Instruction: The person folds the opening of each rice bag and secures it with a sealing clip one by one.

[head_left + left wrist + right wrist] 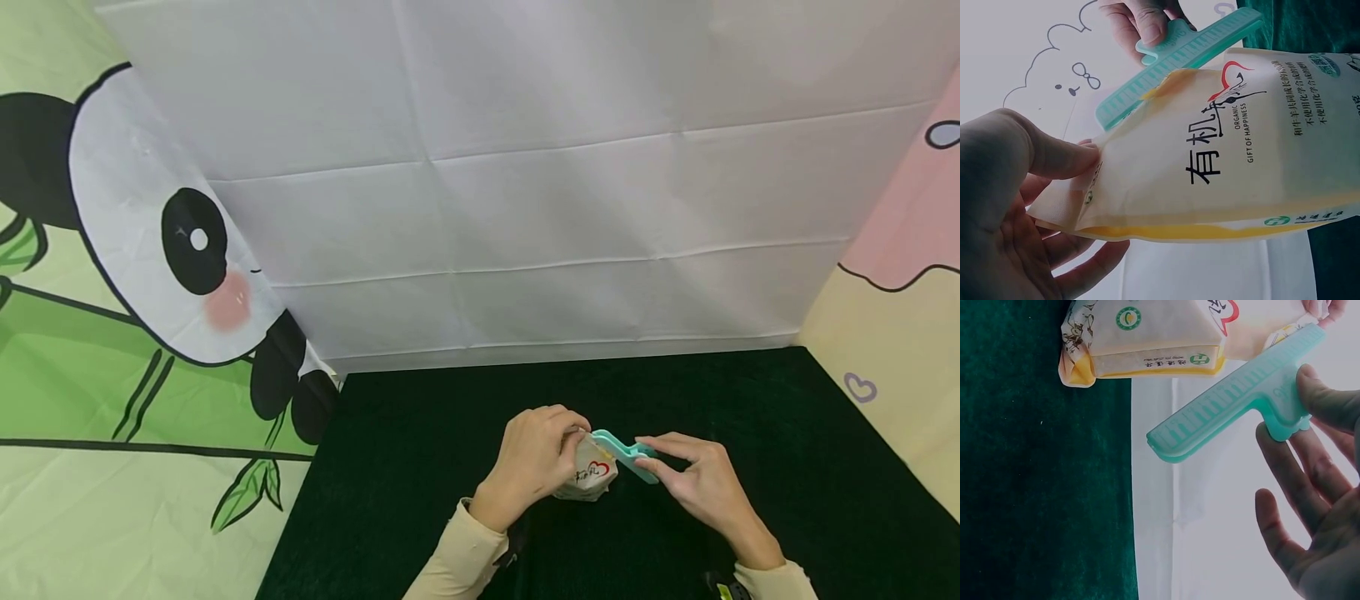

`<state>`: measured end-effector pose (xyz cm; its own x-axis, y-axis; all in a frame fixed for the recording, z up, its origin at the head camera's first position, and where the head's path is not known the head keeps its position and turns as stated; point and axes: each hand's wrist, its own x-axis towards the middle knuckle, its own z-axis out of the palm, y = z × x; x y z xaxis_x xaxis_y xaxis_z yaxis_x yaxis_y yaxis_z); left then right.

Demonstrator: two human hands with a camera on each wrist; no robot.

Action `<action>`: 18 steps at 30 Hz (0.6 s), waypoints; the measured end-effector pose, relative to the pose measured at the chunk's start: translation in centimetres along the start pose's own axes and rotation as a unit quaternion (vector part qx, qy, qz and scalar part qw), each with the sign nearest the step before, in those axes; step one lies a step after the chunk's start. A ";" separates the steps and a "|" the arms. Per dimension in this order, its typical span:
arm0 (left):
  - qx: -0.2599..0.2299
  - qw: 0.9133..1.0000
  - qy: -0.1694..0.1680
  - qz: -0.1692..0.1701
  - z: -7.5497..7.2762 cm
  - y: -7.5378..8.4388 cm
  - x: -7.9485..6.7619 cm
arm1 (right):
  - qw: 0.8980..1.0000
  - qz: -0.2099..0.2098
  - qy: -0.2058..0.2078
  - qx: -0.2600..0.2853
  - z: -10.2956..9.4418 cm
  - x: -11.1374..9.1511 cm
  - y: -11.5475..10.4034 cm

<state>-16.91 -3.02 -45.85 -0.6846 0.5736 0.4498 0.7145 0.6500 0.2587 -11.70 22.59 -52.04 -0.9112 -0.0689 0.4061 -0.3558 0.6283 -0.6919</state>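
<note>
A cream paper bag (588, 479) with yellow edges, black lettering and a red heart stands low over the dark cloth. My left hand (527, 457) pinches its top end between thumb and fingers; the left wrist view shows the thumb (1063, 155) pressed on the folded paper. In my right hand (699, 477) is a long teal sealing clip (1235, 394), gripped by its handle tabs between thumb and fingers. The clip's bar slants across the bag's top edge close to the left fingertips, overlapping a yellow corner of the bag (1154, 181) in the left wrist view.
Dark green cloth (420, 467) covers the table. A white creased sheet (525, 208) hangs behind it, with a panda-printed cloth (150, 250) at the left and a pink and cream printed cloth (885, 350) at the right.
</note>
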 end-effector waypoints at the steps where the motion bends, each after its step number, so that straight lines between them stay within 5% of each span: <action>1: -0.001 1.000 0.000 0.001 0.0 0.0 0.0 | 1.000 0.000 -0.001 0.001 0.0 0.0 0.1; 18: -0.006 1.000 0.002 0.001 -0.1 0.0 0.1 | 1.000 0.001 -0.012 0.012 0.4 0.4 0.6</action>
<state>-16.99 -2.98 -45.72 -0.6822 0.5736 0.4534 0.7182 0.6422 0.2680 -12.33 22.62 -52.57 -0.9168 -0.0851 0.3902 -0.3576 0.6099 -0.7072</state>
